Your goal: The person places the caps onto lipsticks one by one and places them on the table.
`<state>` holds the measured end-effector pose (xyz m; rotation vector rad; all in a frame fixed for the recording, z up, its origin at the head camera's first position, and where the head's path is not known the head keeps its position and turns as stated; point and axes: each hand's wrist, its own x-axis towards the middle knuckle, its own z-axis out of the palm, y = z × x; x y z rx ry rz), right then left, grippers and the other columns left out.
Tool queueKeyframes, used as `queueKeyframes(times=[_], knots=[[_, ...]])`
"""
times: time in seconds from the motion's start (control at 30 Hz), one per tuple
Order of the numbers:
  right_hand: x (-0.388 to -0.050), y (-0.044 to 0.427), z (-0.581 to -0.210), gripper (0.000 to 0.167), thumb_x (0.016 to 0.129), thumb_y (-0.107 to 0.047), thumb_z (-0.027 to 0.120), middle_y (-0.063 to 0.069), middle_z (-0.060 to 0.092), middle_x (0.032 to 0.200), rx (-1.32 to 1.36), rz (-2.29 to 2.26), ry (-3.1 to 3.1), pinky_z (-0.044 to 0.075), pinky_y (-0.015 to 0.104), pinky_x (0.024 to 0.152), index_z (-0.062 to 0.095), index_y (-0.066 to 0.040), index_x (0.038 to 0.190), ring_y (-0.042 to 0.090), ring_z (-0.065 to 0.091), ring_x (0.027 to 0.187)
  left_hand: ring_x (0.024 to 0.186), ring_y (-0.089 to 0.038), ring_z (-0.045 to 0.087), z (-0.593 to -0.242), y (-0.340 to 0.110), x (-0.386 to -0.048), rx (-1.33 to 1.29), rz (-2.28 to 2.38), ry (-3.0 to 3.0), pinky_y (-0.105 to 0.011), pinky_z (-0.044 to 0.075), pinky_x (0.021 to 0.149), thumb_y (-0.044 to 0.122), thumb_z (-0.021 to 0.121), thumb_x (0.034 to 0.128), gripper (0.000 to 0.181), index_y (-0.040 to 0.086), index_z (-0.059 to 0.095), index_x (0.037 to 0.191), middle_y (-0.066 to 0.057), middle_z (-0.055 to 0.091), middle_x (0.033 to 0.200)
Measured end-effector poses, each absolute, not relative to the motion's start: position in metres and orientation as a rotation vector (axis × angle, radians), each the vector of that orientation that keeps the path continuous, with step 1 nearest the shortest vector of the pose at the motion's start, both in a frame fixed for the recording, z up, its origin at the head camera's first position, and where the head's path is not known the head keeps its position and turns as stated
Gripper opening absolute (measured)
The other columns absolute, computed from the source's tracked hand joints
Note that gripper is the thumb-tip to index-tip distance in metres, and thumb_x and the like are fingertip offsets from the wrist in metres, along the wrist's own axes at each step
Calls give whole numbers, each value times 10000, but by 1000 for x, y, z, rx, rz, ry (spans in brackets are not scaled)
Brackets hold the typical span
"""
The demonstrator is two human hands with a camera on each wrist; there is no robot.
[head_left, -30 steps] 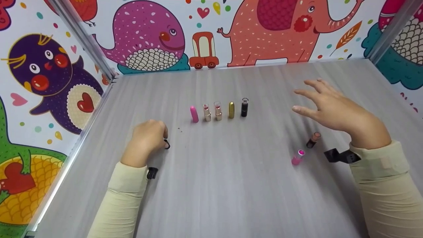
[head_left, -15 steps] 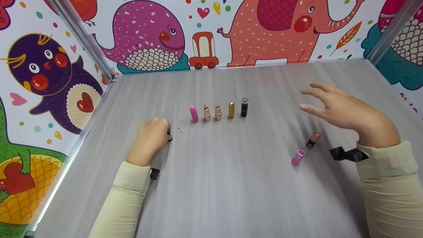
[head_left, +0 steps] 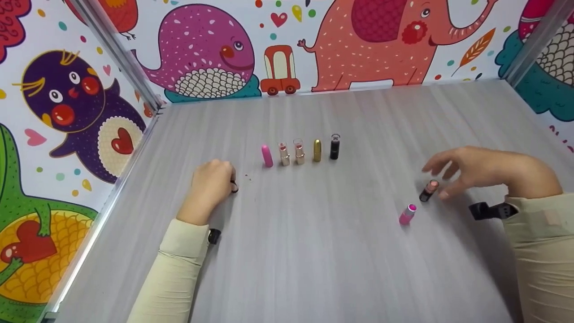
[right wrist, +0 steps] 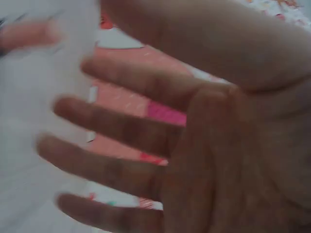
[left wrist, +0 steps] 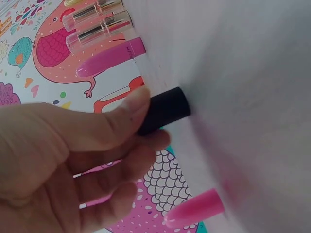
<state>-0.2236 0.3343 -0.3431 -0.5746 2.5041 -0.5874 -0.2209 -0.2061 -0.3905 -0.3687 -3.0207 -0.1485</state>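
Note:
At the table's left side my left hand pinches a short black lipstick cap between thumb and fingers. The cap's far end is at or close to the tabletop. Beside it in the left wrist view stands a pink rounded cap, which the hand hides in the head view. My right hand, fingers spread and slightly bent, hovers around an uncapped nude lipstick in a black tube; contact is not visible. Just nearer stands an uncapped pink lipstick.
Across the back middle stands a row: a pink lipstick, two clear-capped lipsticks, a gold one and a black one. Small dark specks lie left of the row. Printed walls bound the grey table.
My right hand has come down and nearer, from above the table to the nude lipstick. The left hand has moved slightly right and away with the black cap.

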Motion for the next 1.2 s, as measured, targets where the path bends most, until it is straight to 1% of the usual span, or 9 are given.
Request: queueKeyframes(times=[0.07, 0.13, 0.23, 0.43, 0.73, 0.83, 0.93, 1.07, 1.2], knots=[[-227, 340, -354, 539, 870, -111, 883, 87, 696, 1211, -585, -678, 2377, 615, 398, 849, 680, -77, 1368, 333, 664, 1159, 793, -371, 725, -391, -207, -221, -378, -157, -3017, -546, 608, 718, 53, 906, 788, 117, 52, 790, 768, -146, 767, 832], [-232, 344, -365, 488, 867, -25, 860, 63, 696, 1140, -615, -765, 2281, 600, 321, 839, 707, -75, 1327, 283, 677, 1103, 782, -364, 723, -391, -208, -221, -389, -168, -3012, -545, 606, 711, 49, 906, 778, 128, 60, 782, 747, -139, 765, 821], [-236, 348, -377, 435, 854, 10, 852, 68, 670, 1073, -704, -843, 2216, 580, 283, 848, 737, -67, 1266, 218, 666, 1022, 772, -355, 719, -391, -209, -221, -395, -181, -3007, -546, 604, 703, 43, 906, 762, 146, 71, 768, 723, -131, 761, 810], [-241, 348, -385, 386, 863, -34, 860, 53, 650, 1029, -756, -883, 2183, 540, 257, 843, 750, -65, 1232, 163, 598, 973, 774, -360, 718, -390, -208, -220, -395, -179, -3005, -549, 603, 707, 41, 903, 770, 142, 58, 767, 734, -140, 761, 821], [-245, 346, -391, 301, 886, -38, 848, 76, 698, 1062, -657, -888, 2193, 535, 236, 840, 766, -72, 1174, 128, 597, 950, 790, -364, 724, -391, -209, -220, -392, -179, -3007, -546, 604, 710, 47, 901, 772, 119, 64, 785, 751, -136, 767, 832], [-246, 346, -392, 269, 900, -42, 836, 87, 706, 1041, -677, -875, 2212, 527, 230, 818, 773, -81, 1158, 119, 595, 926, 785, -360, 722, -391, -209, -220, -390, -178, -3010, -547, 604, 713, 48, 899, 776, 118, 62, 784, 754, -136, 766, 831], [-246, 345, -393, 237, 913, -67, 832, 58, 700, 1005, -711, -859, 2249, 517, 230, 795, 778, -103, 1140, 120, 591, 907, 781, -358, 720, -392, -209, -221, -388, -176, -3013, -548, 602, 714, 47, 899, 779, 121, 58, 781, 752, -136, 765, 829], [-247, 344, -394, 130, 926, -139, 839, -14, 679, 954, -744, -849, 2336, 503, 233, 766, 745, -126, 1015, 126, 602, 882, 769, -361, 713, -391, -209, -220, -395, -167, -3002, -548, 600, 700, 44, 900, 772, 136, 54, 769, 739, -143, 759, 820], [-247, 341, -392, 189, 919, -185, 856, -25, 661, 920, -685, -857, 2431, 492, 234, 715, 679, -120, 924, 126, 622, 837, 740, -350, 705, -391, -209, -220, -402, -165, -2993, -538, 604, 685, 38, 908, 765, 158, 53, 758, 718, -144, 757, 807]])
